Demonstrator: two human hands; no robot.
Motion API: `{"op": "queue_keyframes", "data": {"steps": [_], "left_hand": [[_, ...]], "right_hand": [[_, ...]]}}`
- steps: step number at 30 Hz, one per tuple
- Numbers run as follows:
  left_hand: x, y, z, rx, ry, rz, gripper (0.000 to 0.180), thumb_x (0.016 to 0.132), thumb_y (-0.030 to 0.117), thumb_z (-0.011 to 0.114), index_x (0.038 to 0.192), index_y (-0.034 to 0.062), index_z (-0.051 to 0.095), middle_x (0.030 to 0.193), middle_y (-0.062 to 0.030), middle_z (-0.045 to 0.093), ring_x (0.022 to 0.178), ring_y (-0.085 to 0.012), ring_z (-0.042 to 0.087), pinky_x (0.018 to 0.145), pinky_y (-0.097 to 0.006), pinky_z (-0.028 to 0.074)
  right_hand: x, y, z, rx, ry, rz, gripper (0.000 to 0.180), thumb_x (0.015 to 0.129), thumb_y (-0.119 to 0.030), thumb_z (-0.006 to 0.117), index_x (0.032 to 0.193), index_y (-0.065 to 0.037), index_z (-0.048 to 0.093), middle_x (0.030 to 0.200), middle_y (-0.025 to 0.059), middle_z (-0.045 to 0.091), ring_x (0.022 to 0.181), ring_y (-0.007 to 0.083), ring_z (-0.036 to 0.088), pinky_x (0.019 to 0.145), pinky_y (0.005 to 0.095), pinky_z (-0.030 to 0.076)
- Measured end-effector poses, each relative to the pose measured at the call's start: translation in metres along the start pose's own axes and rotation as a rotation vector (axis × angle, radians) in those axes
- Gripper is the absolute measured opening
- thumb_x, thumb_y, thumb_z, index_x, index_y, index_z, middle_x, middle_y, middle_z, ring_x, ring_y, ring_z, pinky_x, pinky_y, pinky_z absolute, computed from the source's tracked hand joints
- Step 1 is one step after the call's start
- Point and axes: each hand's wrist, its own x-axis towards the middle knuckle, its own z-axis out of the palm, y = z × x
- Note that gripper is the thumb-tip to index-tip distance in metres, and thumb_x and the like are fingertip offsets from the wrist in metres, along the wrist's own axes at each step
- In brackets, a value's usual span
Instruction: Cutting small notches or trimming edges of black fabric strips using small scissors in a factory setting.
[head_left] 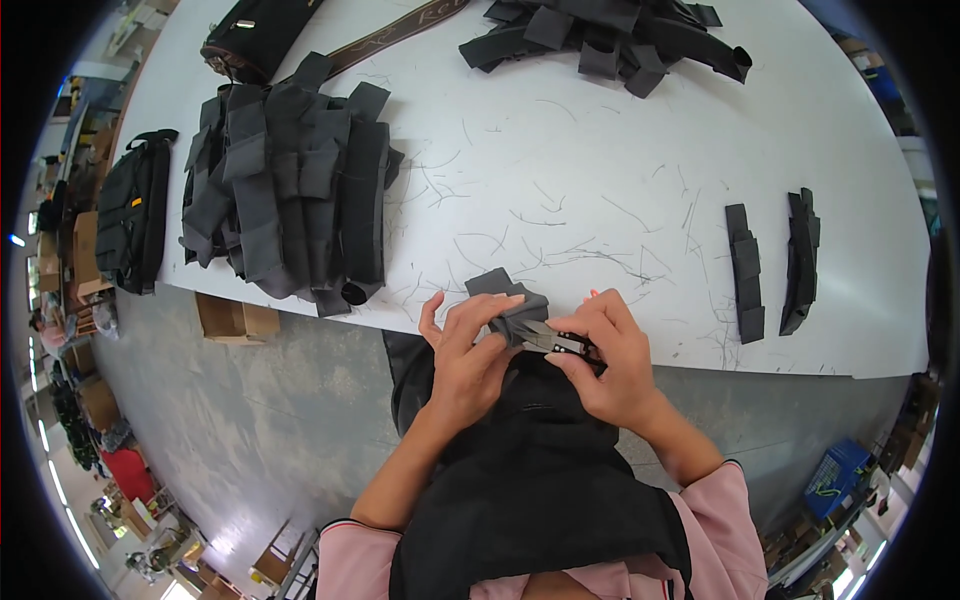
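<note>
Left hand (470, 350) fingers pinch grey strap (505, 300); right hand (605, 360) grips snips (555, 342) pointing left

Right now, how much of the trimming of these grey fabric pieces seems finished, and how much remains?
Two grey strap pieces lie apart at the right, possibly finished. In hand: the left hand holds one grey piece at the table edge while the right hand works small thread snips on it. Cut threads litter the table. A big pile at the left and another at the top seem left.
</note>
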Motion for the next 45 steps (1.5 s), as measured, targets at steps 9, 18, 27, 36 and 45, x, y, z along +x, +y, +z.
{"op": "queue_keyframes", "data": {"steps": [9, 18, 27, 36, 45], "left_hand": [[0.002, 0.006, -0.003, -0.080, -0.037, 0.007, 0.017, 0.065, -0.001, 0.070, 0.071, 0.0051, 0.056, 0.118, -0.0011, 0.060, 0.110, -0.0221, 0.054, 0.104, -0.049, 0.016], [0.002, 0.010, -0.004, -0.100, -0.048, 0.007, 0.017, 0.064, 0.000, 0.071, 0.070, 0.0050, 0.055, 0.118, -0.0016, 0.061, 0.109, -0.0221, 0.054, 0.104, -0.049, 0.015], [0.005, 0.006, -0.010, -0.127, -0.090, -0.057, 0.020, 0.068, 0.007, 0.073, 0.079, 0.0049, 0.057, 0.120, -0.0063, 0.059, 0.111, -0.0236, 0.053, 0.105, -0.049, 0.015], [-0.001, 0.001, -0.013, -0.397, -0.163, -0.297, 0.039, 0.073, 0.028, 0.075, 0.097, 0.0016, 0.059, 0.108, -0.0117, 0.052, 0.106, -0.0277, 0.047, 0.105, -0.045, 0.018], [0.001, 0.004, -0.014, -0.403, -0.262, -0.276, 0.044, 0.072, 0.032, 0.076, 0.098, 0.0020, 0.057, 0.109, -0.0121, 0.050, 0.107, -0.0278, 0.045, 0.105, -0.045, 0.017]], "right_hand": [[0.008, 0.004, -0.004, 0.154, -0.027, 0.034, 0.029, 0.070, 0.000, 0.072, 0.097, -0.006, 0.064, 0.080, 0.0054, 0.047, 0.057, 0.0157, 0.048, 0.051, 0.0256, 0.041], [0.002, 0.004, -0.004, -0.073, 0.032, -0.118, 0.029, 0.069, 0.002, 0.071, 0.096, -0.007, 0.064, 0.075, 0.0059, 0.045, 0.053, 0.0185, 0.046, 0.060, 0.0241, 0.045], [-0.005, 0.010, -0.003, 0.299, 0.045, 0.222, 0.023, 0.072, 0.002, 0.069, 0.095, -0.001, 0.065, 0.081, 0.0050, 0.046, 0.071, 0.0123, 0.050, 0.065, 0.0239, 0.045], [-0.006, -0.005, -0.009, 0.055, 0.029, 0.117, 0.024, 0.071, 0.001, 0.070, 0.094, -0.005, 0.063, 0.080, 0.0062, 0.046, 0.062, 0.0160, 0.050, 0.054, 0.0260, 0.043], [0.001, -0.004, -0.001, -0.002, -0.008, 0.030, 0.030, 0.068, 0.003, 0.071, 0.095, -0.005, 0.064, 0.076, 0.0058, 0.044, 0.061, 0.0165, 0.046, 0.051, 0.0261, 0.038]]}}
